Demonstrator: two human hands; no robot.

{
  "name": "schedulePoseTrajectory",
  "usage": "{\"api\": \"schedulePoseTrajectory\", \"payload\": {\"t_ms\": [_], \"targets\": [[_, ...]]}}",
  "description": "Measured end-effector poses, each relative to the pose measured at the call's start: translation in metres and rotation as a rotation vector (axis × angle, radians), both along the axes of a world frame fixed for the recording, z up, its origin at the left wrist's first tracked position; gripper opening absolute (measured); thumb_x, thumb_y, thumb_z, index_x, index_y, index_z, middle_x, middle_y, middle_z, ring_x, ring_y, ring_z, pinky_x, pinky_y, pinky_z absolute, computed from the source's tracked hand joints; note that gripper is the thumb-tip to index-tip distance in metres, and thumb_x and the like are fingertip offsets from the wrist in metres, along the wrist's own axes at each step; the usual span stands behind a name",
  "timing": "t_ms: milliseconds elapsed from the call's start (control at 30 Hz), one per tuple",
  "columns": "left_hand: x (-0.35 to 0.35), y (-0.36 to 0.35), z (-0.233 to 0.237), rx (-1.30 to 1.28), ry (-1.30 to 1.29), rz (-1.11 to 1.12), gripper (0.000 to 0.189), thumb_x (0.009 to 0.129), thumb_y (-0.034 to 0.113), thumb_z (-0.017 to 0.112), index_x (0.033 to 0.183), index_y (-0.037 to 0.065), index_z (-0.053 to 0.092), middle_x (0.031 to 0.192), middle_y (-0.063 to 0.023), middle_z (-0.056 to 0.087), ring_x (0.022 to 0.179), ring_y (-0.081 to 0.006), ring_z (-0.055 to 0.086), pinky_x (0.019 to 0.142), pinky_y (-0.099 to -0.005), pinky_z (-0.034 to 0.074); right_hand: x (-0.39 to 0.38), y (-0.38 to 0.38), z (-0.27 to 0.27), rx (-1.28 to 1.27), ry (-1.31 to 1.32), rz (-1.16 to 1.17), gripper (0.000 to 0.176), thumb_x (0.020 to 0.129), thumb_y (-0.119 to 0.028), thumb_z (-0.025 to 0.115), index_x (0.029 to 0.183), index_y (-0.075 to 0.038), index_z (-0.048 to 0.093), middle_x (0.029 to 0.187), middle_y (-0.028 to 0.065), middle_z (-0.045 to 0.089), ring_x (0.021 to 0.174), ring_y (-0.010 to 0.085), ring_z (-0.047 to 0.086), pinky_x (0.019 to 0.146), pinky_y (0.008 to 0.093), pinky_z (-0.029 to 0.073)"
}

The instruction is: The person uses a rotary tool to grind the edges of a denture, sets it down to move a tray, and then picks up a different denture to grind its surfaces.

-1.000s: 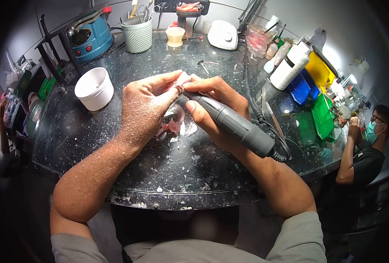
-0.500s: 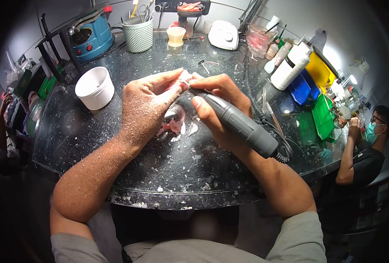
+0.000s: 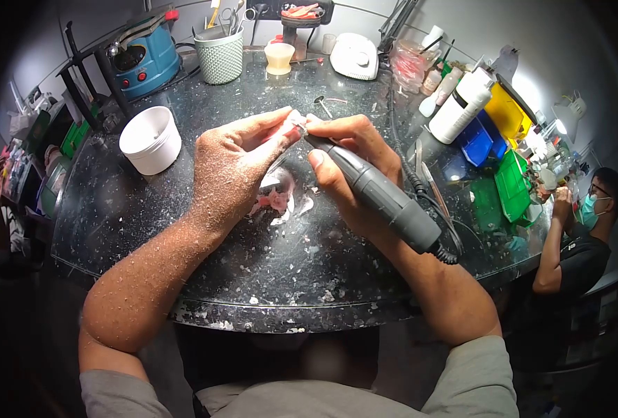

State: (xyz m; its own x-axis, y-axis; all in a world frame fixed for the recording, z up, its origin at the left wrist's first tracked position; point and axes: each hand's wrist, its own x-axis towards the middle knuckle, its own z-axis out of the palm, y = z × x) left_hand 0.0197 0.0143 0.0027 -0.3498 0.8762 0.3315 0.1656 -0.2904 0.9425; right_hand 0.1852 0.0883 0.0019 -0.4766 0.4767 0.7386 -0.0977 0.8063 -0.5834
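Note:
My left hand (image 3: 236, 167), dusted with white grit, pinches a small pink and white piece (image 3: 291, 123) between thumb and fingers above the black speckled bench (image 3: 183, 251). My right hand (image 3: 354, 164) grips a dark grey rotary handpiece (image 3: 375, 191) like a pen, its tip touching the piece. A coiled black cable (image 3: 448, 247) leaves the handpiece's rear end. Pink and white scraps (image 3: 277, 198) lie on the bench under my hands.
A white cup (image 3: 150, 139) stands left of my hands. At the back are a blue machine (image 3: 142, 56), a green mesh holder (image 3: 220, 52) with tools and a white box (image 3: 354, 54). Coloured bins (image 3: 504, 139) and a white bottle (image 3: 462, 104) sit right. A masked person (image 3: 580, 237) works at far right.
The handpiece tip and the held piece have shifted slightly up and to the right. My right hand has tilted the handpiece a little steeper.

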Motion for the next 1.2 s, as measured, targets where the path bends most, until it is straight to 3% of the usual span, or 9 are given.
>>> {"api": "schedulePoseTrajectory", "payload": {"t_ms": [700,767,867,1100,1200], "targets": [[-0.003,0.002,-0.002,0.029,0.110,0.046,0.034,0.091,0.001,0.069,0.125,-0.002,0.066,0.118,-0.0148,0.071,0.107,-0.0176,0.069,0.098,-0.0299,0.053,-0.003,0.006,-0.006,0.046,0.050,0.103,0.023,0.084,-0.009,0.071,0.106,-0.003,0.066,0.098,0.0128,0.069,0.091,0.0232,0.070,0.081,0.0336,0.056],[-0.003,0.005,-0.007,0.143,0.125,0.070,0.028,0.091,0.007,0.072,0.118,0.001,0.071,0.107,-0.0113,0.075,0.099,-0.0134,0.070,0.089,-0.0266,0.056,-0.001,0.005,-0.004,0.001,0.060,-0.001,0.023,0.084,-0.010,0.071,0.106,-0.003,0.066,0.098,0.0125,0.067,0.090,0.0231,0.070,0.080,0.0339,0.056],[-0.002,0.000,0.001,0.057,0.138,0.041,0.032,0.092,0.002,0.069,0.123,-0.002,0.067,0.116,-0.0150,0.071,0.106,-0.0168,0.069,0.096,-0.0289,0.054,0.000,0.008,-0.005,0.026,0.058,0.012,0.024,0.083,-0.009,0.071,0.106,-0.003,0.065,0.097,0.0130,0.066,0.089,0.0236,0.069,0.080,0.0342,0.055],[-0.003,0.001,-0.002,0.044,0.145,0.060,0.032,0.091,0.003,0.071,0.123,-0.001,0.067,0.116,-0.0141,0.072,0.106,-0.0163,0.068,0.096,-0.0292,0.054,-0.004,0.011,-0.009,0.087,0.099,0.076,0.026,0.082,-0.007,0.072,0.106,-0.003,0.065,0.097,0.0141,0.066,0.090,0.0248,0.069,0.081,0.0343,0.055],[-0.003,0.003,-0.006,0.107,0.106,0.076,0.030,0.089,0.008,0.075,0.118,0.001,0.071,0.109,-0.0108,0.075,0.098,-0.0126,0.069,0.090,-0.0264,0.055,-0.003,0.009,-0.007,0.121,0.074,0.105,0.025,0.083,-0.007,0.073,0.106,-0.003,0.065,0.098,0.0145,0.066,0.091,0.0251,0.070,0.081,0.0343,0.055]]}}
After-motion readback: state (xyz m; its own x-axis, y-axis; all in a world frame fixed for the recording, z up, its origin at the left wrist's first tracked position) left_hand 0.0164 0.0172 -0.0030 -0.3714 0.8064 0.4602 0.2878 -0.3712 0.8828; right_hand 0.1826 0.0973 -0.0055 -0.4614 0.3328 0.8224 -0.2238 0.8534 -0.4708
